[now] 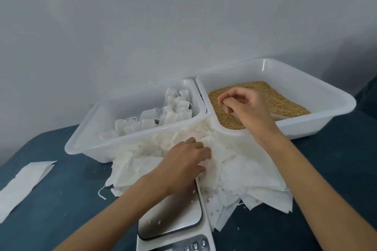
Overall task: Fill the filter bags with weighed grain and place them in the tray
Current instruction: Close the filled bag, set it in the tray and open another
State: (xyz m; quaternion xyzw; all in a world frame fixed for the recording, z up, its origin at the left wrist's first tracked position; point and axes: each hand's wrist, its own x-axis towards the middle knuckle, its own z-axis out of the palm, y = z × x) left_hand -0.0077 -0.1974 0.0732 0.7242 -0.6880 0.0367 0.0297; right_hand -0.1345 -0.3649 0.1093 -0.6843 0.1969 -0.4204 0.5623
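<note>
Curling over the grain (285, 104), fingers of the right hand (242, 102) pinch something small and white, unclear what, inside the far-right tub (330, 96). Left hand (187, 159): fingers bent, pressing into the loose pile of empty filter bags (240, 169), centre. Filled bags (163, 116) stand in the far-left tray (85, 140). Scale (173, 218), near centre, partly under the pile.

Makeshift home packing spot: bare wall (142, 16), blue-covered table (61, 189), scale (173, 216).
</note>
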